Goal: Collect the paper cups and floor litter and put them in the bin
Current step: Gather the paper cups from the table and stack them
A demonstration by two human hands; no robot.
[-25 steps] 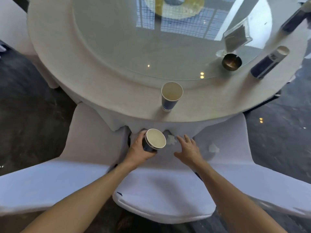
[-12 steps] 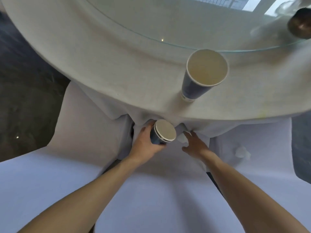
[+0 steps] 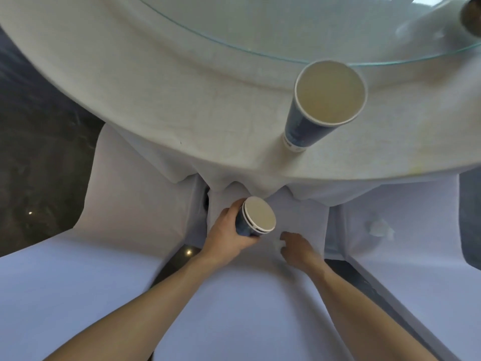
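Leaning over a white-covered chair (image 3: 234, 295), a person holds a stack of blue paper cups (image 3: 253, 220) in the left hand (image 3: 226, 234), its grip wrapped tight round the stack's side, mouth turned up toward the camera. At the stack's 4 o'clock the right hand (image 3: 296, 247) reaches down to a small white scrap of litter (image 3: 278, 244) on the seat, fingers curled over it (whether the grip has closed on it cannot be told). A second scrap (image 3: 378, 227) lies at 3 o'clock on the neighbouring chair. One tall cup (image 3: 321, 105) stands upright near the desk (image 3: 156, 87) edge at 1 o'clock. Likely hazards: the tilted stack slipping from the hand, or the tall cup toppling if the hanging cloth is tugged. No bin is in view.
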